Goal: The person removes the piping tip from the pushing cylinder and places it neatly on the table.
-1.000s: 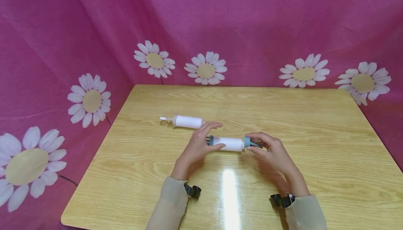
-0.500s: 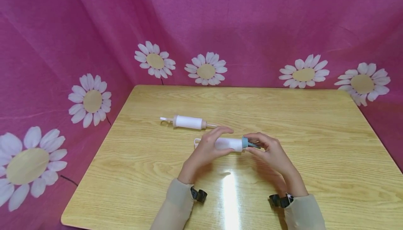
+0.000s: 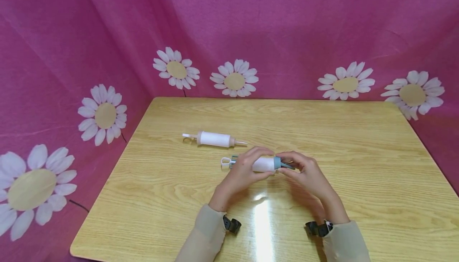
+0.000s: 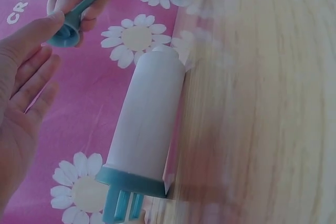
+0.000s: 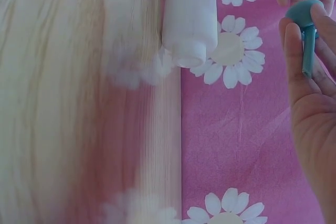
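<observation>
A teal funnel-shaped nozzle (image 3: 277, 162) with a thin spout is pinched between the fingers and thumb of my right hand (image 3: 305, 170). A white syringe barrel (image 3: 263, 164) lies on the table with its teal flange and white ring pull (image 3: 226, 160) to the left. In both wrist views the nozzle (image 5: 306, 14) is apart from the barrel's uncovered neck (image 5: 189, 53). My left hand (image 3: 244, 171) hovers over the barrel, thumb and fingers spread around the nozzle's wide end. Its fingertips overlap the rim in the left wrist view.
A second white syringe (image 3: 215, 138) with beige ends and a thin tip lies farther back on the wooden table (image 3: 322, 130). Pink cloth (image 3: 279, 26) with daisies hangs behind and along the left side.
My left hand has moved right along the barrel toward the nozzle, uncovering the flange and ring pull. The nozzle has shifted slightly left and overlaps the neck in the head view.
</observation>
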Action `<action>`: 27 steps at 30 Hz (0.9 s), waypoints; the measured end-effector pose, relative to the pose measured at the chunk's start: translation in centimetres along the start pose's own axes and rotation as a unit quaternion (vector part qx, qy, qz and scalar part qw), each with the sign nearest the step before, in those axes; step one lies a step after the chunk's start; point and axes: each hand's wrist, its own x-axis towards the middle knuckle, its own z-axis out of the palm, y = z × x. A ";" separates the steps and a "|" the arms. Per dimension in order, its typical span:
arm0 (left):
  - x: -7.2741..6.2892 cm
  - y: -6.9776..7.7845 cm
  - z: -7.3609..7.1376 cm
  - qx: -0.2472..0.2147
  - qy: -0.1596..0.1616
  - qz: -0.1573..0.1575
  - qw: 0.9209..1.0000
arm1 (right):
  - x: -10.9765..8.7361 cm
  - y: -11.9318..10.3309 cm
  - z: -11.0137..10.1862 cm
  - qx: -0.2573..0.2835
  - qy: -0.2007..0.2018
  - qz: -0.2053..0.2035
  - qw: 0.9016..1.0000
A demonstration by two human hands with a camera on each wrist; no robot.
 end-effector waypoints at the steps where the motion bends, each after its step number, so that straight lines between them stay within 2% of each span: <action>1: 0.0 0.0 0.1 -0.001 0.000 0.002 1.000 | 0.0 -0.1 0.0 0.002 0.000 0.001 1.000; 14: 0.0 -0.5 0.5 0.008 0.020 0.039 0.999 | -0.2 -0.3 0.3 0.015 -0.012 0.019 1.000; 27: -0.2 -0.6 -0.2 0.009 0.032 0.024 0.999 | 0.1 -0.5 0.0 0.043 -0.026 0.022 0.998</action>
